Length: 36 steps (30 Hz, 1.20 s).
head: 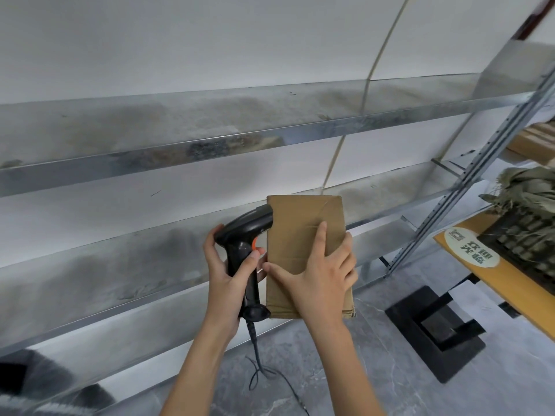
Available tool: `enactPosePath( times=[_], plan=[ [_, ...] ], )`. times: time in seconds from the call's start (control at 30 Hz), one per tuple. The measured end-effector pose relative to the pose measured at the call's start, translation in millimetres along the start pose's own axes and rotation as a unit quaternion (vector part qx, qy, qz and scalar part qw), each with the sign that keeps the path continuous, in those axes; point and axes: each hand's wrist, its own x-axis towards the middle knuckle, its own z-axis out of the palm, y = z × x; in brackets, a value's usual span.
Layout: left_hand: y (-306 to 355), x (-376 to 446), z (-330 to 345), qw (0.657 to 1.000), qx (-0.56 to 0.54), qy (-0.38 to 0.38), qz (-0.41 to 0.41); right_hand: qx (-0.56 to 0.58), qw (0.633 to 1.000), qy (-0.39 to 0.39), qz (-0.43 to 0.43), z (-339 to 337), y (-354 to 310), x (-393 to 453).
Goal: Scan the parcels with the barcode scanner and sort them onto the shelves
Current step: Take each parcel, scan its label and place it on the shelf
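Observation:
My left hand [226, 273] grips the handle of a black barcode scanner [247, 232] with an orange trigger; its head points right, against a flat brown cardboard parcel [295, 223]. My right hand [322, 270] holds the parcel upright, fingers spread over its near face and the thumb at its left edge. A black cable [261, 360] hangs from the scanner's base toward the floor. Both are held in front of the metal shelves [180, 151]. No label or barcode shows on the parcel's visible face.
Galvanized shelf boards run across the view at several heights, with a perforated upright [468, 175] at the right. A yellow table [486, 265] at the right carries a dark crate [525, 238] with dried greenery. A black stand base [435, 328] sits on the grey floor.

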Motion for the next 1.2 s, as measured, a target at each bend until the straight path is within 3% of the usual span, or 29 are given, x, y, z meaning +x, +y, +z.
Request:
enactPosePath(
  times=[0.13, 0.33, 0.47, 0.7, 0.9, 1.2],
  plan=[
    [5.9, -0.1, 2.5, 1.000, 0.020, -0.008, 0.020, 0.059, 0.998, -0.022, 0.014, 6.4, 2.7, 1.1],
    [13.9, 1.6, -0.9, 0.999, -0.003, -0.029, 0.022, 0.118, 0.993, 0.027, 0.009, 21.4, 6.7, -1.2],
    [18.4, 4.7, -13.6, 0.997, 0.039, -0.047, 0.042, 0.159, 0.987, 0.031, -0.007, 31.9, 16.8, -4.3],
    [18.6, -3.9, -45.2, 0.983, 0.160, -0.036, 0.084, 0.360, 0.931, 0.055, -0.020, 35.8, 30.7, -0.5],
    [16.9, -6.1, -57.2, 0.966, 0.236, -0.061, 0.088, 0.381, 0.922, 0.062, -0.032, 39.9, 31.6, -0.3],
    [18.3, -16.9, -66.9, 0.962, 0.251, -0.071, 0.077, 0.349, 0.932, 0.092, -0.037, 43.7, 41.7, 4.5]
  ],
)
